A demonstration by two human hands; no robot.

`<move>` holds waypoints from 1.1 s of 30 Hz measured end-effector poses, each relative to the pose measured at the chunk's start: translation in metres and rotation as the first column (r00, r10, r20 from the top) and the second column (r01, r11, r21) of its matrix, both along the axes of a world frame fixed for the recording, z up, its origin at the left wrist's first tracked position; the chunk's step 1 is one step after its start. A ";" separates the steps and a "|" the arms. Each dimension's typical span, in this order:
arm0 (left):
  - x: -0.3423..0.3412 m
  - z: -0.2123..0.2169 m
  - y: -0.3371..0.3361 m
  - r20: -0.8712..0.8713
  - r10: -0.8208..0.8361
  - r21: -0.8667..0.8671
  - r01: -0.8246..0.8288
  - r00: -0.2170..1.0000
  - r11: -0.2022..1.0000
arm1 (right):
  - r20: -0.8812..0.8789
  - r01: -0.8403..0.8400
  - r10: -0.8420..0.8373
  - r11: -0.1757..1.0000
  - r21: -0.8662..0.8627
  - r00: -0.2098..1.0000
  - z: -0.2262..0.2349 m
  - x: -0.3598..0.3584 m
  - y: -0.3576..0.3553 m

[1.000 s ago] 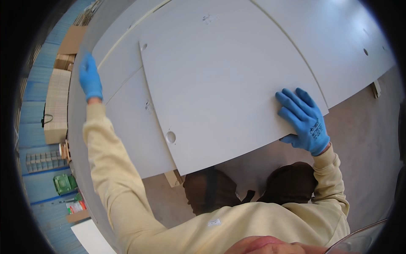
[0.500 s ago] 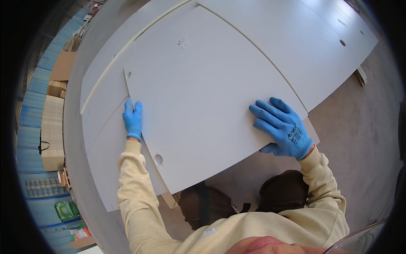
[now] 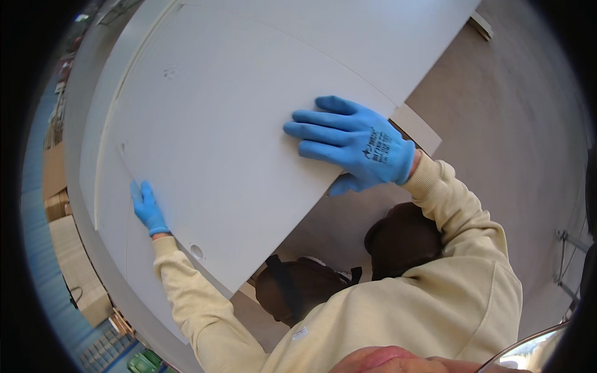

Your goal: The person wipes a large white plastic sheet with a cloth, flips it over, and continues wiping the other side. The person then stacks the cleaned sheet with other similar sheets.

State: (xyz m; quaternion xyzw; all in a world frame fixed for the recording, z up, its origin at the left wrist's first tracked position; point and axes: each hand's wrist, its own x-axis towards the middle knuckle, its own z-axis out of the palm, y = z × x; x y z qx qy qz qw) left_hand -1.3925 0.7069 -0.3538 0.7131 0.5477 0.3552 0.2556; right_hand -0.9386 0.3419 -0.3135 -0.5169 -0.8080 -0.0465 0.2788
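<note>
A large white flat panel (image 3: 249, 155) lies in front of me, with a round hole near its front left corner. My left hand (image 3: 149, 209), in a blue glove, rests at the panel's left edge. Two of its digits are stretched and apart; the others are hidden. Flat on the panel near its front right edge lies my right hand (image 3: 354, 144), also blue-gloved. Its fingers are spread, and the thumb hangs over the front edge. Beneath the panel's left side, another white board (image 3: 140, 267) shows.
More white boards extend to the far right. A pale board end (image 3: 418, 129) juts out past my right hand, and stacked pieces (image 3: 480, 26) show beyond the far right edge. Cardboard stacks (image 3: 78, 267) and a green bin (image 3: 144, 362) stand at the left. A metal frame (image 3: 569, 264) is at the right.
The view has turned, so the boards appear rotated and shifted left. Both hands remain on the panel. The right hand's fingers point further left, and more of the jutting board end shows.
</note>
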 end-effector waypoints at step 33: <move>0.010 0.009 -0.014 0.044 -0.034 -0.017 0.035 0.998 0.999 | -0.113 0.158 -0.151 0.986 0.056 0.982 -0.015 -0.021 -0.014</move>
